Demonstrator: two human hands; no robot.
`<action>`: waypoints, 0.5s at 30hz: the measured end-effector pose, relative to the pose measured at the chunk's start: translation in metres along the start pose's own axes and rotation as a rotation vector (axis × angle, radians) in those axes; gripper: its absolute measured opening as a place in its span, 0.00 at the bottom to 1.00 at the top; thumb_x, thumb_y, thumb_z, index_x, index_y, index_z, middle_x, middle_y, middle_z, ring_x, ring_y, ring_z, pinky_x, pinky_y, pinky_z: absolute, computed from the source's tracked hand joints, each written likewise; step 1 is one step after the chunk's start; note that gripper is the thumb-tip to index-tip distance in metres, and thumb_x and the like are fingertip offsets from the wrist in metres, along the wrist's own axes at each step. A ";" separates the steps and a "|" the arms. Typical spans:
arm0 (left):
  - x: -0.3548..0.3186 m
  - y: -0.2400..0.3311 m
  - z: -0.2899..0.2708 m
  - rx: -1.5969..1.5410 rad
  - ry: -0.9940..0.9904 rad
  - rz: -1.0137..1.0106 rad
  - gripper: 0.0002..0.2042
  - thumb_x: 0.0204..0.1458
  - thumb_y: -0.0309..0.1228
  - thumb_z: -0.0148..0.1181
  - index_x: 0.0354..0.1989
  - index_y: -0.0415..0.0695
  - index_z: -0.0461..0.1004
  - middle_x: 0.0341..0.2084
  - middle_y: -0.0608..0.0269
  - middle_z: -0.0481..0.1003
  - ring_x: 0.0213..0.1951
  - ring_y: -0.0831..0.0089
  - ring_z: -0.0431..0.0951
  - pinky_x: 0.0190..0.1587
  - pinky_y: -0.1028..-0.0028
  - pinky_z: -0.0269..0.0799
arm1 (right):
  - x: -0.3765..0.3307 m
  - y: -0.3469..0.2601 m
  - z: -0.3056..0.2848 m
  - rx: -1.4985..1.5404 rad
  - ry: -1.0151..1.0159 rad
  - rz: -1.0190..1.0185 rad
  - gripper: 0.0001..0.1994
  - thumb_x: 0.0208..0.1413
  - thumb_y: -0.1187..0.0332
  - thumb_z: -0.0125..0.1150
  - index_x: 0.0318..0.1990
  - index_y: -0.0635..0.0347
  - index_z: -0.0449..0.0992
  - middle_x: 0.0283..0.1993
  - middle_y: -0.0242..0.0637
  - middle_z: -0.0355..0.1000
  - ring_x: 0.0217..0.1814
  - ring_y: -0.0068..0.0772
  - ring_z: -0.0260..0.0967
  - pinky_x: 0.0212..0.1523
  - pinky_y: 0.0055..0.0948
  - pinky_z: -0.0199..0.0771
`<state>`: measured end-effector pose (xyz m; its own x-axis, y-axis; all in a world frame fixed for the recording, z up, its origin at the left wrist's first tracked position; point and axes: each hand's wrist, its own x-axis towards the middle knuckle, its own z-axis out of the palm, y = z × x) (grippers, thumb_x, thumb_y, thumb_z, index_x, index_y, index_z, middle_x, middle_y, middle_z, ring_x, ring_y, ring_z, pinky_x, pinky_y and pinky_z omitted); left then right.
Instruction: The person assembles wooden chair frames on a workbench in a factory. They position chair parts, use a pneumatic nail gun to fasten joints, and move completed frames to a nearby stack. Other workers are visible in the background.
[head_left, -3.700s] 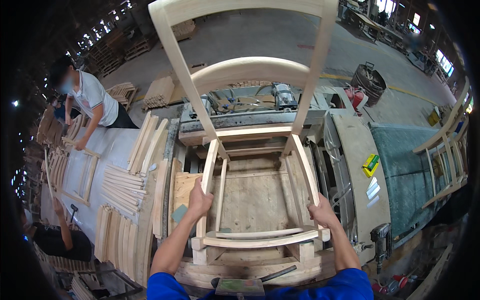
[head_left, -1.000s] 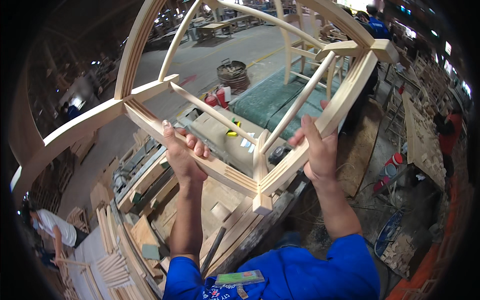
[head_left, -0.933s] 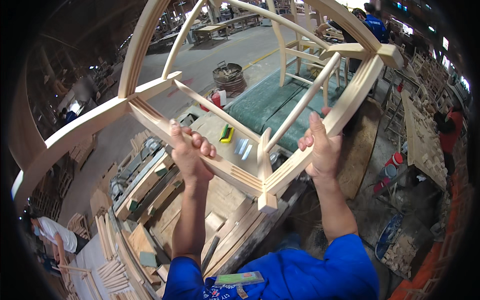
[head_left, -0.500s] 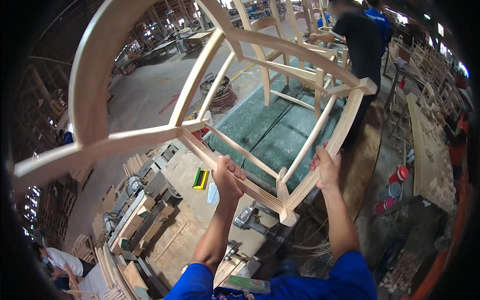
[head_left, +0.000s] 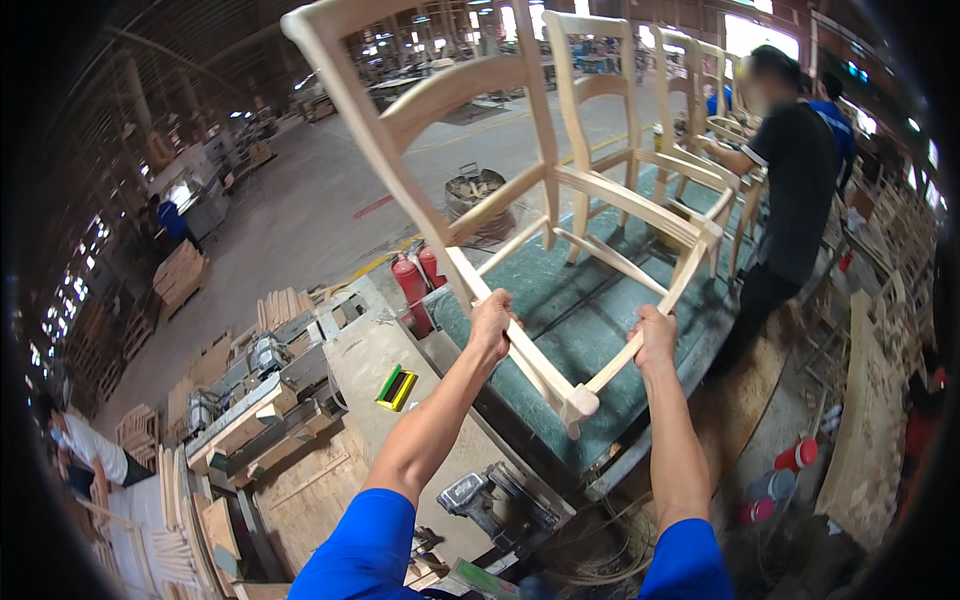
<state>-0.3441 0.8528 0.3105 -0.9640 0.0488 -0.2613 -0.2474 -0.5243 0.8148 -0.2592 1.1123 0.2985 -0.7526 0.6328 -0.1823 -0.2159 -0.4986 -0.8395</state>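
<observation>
A pale bare-wood chair frame (head_left: 560,384) is held up by both my hands, over the near end of a green-topped table (head_left: 590,440). My left hand (head_left: 493,322) wraps round its left seat rail. My right hand (head_left: 654,338) grips the rail on the right, near the front corner. The chair's back, with a curved cross slat, rises at the upper left. The seat is an open frame, and the table shows through it. How far the legs are from the table top is hard to tell.
More wooden chair frames (head_left: 592,95) stand along the table, where a co-worker in black (head_left: 800,160) works. Red fire extinguishers (head_left: 411,285) stand at its left. A nail gun (head_left: 485,500) and a green-yellow box (head_left: 396,388) lie on the bench. Red-lidded containers (head_left: 797,455) are at right.
The chair frame has turned more upright and moved forward over the green table, its back swinging up. My arms reach farther out, and both hands still hold the rails.
</observation>
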 end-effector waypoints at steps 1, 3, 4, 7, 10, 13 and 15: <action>0.011 0.000 0.003 -0.033 -0.031 -0.008 0.08 0.55 0.27 0.61 0.31 0.45 0.65 0.18 0.67 0.62 0.17 0.72 0.66 0.19 0.68 0.68 | 0.015 0.003 0.003 -0.015 0.013 0.001 0.10 0.49 0.76 0.60 0.35 0.57 0.64 0.19 0.30 0.58 0.13 0.26 0.57 0.13 0.30 0.63; 0.037 0.001 0.001 -0.061 -0.139 -0.029 0.10 0.55 0.29 0.66 0.33 0.45 0.67 0.19 0.66 0.66 0.19 0.71 0.70 0.21 0.67 0.71 | 0.043 0.008 0.012 -0.032 0.023 0.004 0.07 0.50 0.74 0.61 0.31 0.57 0.66 0.18 0.29 0.58 0.12 0.26 0.56 0.12 0.29 0.62; 0.047 0.001 -0.001 -0.031 -0.166 -0.008 0.12 0.54 0.31 0.70 0.34 0.45 0.69 0.20 0.65 0.69 0.20 0.71 0.73 0.23 0.67 0.73 | 0.057 0.009 0.016 -0.024 0.021 -0.008 0.06 0.49 0.74 0.61 0.29 0.56 0.67 0.18 0.30 0.58 0.12 0.27 0.56 0.12 0.29 0.62; 0.067 -0.007 -0.004 0.019 -0.174 0.000 0.14 0.56 0.36 0.72 0.38 0.45 0.71 0.22 0.67 0.71 0.23 0.71 0.74 0.26 0.64 0.77 | 0.085 0.026 0.022 -0.029 0.092 0.036 0.07 0.48 0.74 0.61 0.29 0.56 0.67 0.18 0.32 0.58 0.11 0.29 0.57 0.11 0.30 0.61; 0.072 -0.004 -0.007 0.069 -0.289 -0.013 0.18 0.58 0.44 0.70 0.44 0.46 0.72 0.29 0.65 0.75 0.30 0.71 0.80 0.36 0.63 0.83 | 0.115 0.031 0.016 -0.086 0.034 0.009 0.07 0.47 0.72 0.64 0.31 0.55 0.70 0.18 0.31 0.59 0.12 0.30 0.59 0.12 0.31 0.63; 0.043 0.001 -0.049 0.458 -0.264 -0.086 0.23 0.62 0.54 0.61 0.54 0.49 0.74 0.36 0.62 0.80 0.34 0.70 0.83 0.37 0.67 0.82 | 0.121 0.053 0.019 -0.090 0.082 0.090 0.11 0.51 0.66 0.70 0.34 0.53 0.71 0.20 0.28 0.58 0.13 0.29 0.58 0.12 0.30 0.63; 0.002 0.005 -0.095 0.635 -0.352 0.039 0.19 0.62 0.50 0.62 0.51 0.49 0.77 0.35 0.68 0.80 0.32 0.77 0.81 0.28 0.75 0.76 | 0.125 0.052 0.024 -0.017 0.005 0.072 0.14 0.53 0.64 0.74 0.34 0.53 0.70 0.21 0.25 0.59 0.14 0.24 0.57 0.12 0.27 0.59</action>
<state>-0.3382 0.7697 0.2650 -0.9209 0.3672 -0.1312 -0.1181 0.0580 0.9913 -0.3792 1.1514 0.2445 -0.7623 0.5989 -0.2454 -0.1509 -0.5332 -0.8325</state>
